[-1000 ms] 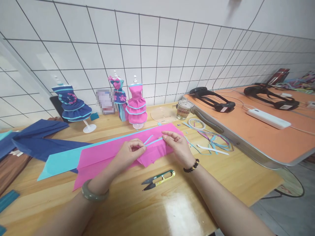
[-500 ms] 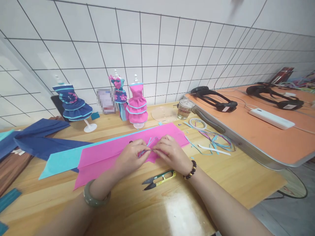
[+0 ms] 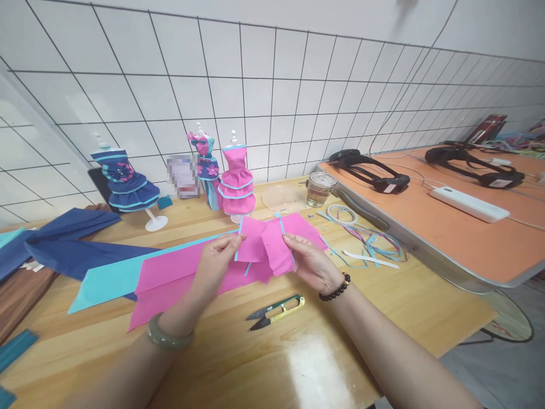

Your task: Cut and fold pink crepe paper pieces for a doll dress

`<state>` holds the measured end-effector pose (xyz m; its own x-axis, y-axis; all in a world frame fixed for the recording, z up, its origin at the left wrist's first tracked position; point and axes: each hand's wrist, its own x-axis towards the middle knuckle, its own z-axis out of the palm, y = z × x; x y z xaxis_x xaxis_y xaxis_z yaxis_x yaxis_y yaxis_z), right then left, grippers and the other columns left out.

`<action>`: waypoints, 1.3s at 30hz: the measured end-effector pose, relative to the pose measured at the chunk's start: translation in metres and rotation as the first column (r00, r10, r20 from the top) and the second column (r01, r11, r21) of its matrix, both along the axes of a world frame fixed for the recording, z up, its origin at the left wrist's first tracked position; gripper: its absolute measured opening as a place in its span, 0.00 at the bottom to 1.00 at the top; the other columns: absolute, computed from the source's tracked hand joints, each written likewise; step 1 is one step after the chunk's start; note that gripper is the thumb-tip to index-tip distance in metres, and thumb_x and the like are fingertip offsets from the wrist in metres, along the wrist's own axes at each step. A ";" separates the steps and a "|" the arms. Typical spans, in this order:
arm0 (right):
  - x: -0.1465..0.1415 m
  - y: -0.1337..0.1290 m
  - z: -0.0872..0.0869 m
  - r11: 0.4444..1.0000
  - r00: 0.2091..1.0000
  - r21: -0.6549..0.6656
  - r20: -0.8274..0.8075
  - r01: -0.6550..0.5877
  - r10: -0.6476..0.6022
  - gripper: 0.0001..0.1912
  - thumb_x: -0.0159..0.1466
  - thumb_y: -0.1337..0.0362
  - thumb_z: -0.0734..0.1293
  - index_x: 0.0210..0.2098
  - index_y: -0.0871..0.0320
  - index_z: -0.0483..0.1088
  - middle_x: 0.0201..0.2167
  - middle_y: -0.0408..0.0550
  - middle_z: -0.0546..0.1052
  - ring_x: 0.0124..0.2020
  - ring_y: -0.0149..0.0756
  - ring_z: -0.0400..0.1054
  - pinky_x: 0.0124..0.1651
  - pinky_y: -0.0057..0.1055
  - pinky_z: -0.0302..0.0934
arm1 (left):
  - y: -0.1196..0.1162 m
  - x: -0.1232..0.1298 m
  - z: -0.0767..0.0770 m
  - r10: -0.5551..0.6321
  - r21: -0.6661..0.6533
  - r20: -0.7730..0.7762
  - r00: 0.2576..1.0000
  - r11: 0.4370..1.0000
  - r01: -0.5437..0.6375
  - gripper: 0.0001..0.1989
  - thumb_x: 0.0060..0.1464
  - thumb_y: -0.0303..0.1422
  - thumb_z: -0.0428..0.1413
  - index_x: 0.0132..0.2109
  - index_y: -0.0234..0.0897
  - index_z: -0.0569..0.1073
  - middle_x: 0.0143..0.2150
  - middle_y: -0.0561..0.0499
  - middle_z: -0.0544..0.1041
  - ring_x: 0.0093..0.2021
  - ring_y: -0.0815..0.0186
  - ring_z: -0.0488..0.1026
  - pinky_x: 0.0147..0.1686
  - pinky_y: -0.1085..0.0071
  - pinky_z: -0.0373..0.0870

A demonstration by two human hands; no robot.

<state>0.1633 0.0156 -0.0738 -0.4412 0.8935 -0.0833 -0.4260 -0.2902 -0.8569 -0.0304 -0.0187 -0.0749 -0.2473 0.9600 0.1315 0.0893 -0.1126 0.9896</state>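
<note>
A small pink fabric piece (image 3: 252, 241) with light-blue trim along its edges is stretched between my two hands. My left hand (image 3: 217, 258) pinches its left trimmed edge, and my right hand (image 3: 313, 262) pinches the right side, where part of the piece folds over. Under it lies a larger pink cloth (image 3: 170, 284) on top of a turquoise cloth (image 3: 97, 284). A short light-blue strip (image 3: 247, 268) shows just below the held piece. Thread snips (image 3: 276, 312) with a green and yellow handle lie on the table close in front of my hands.
Three small dress forms stand at the back, wearing a navy dress (image 3: 128, 182), a pink-and-navy dress (image 3: 208, 167) and a pink tiered dress (image 3: 237, 184). A glass cup (image 3: 321, 190), a tape roll (image 3: 342, 215) and tangled strips (image 3: 374, 247) lie right. Headsets (image 3: 370, 170) rest on the orange table.
My hands have moved apart from a close pinch. The bunched pink piece between them is now lifted and spread out, showing its light-blue edges. The snips have stayed in place.
</note>
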 end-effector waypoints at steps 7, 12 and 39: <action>-0.004 0.000 -0.003 0.992 0.993 -0.112 -0.114 -0.050 0.037 0.06 0.55 0.62 0.67 0.32 0.56 0.70 0.31 0.41 0.75 0.31 0.30 0.69 0.36 0.28 0.64 | -0.006 0.008 0.006 -0.028 0.035 -0.128 0.991 0.999 0.033 0.13 0.43 0.37 0.58 0.38 0.36 0.77 0.35 0.49 0.74 0.36 0.65 0.69 0.36 0.70 0.65; -0.005 0.002 -0.003 0.968 0.977 -0.199 -0.120 0.152 -0.178 0.12 0.46 0.68 0.73 0.29 0.57 0.68 0.24 0.39 0.74 0.24 0.26 0.68 0.27 0.23 0.63 | -0.006 0.010 0.006 0.019 -0.015 -0.048 0.999 1.000 -0.020 0.14 0.41 0.36 0.60 0.37 0.35 0.76 0.35 0.50 0.76 0.36 0.65 0.70 0.36 0.70 0.66; -0.010 -0.005 -0.002 0.891 0.900 0.268 0.141 0.367 -0.413 0.11 0.52 0.60 0.68 0.35 0.55 0.75 0.39 0.47 0.77 0.42 0.34 0.67 0.45 0.31 0.59 | -0.013 0.020 0.008 0.017 0.107 -0.094 0.995 0.994 -0.007 0.09 0.43 0.34 0.60 0.35 0.39 0.78 0.36 0.50 0.76 0.38 0.65 0.71 0.38 0.71 0.67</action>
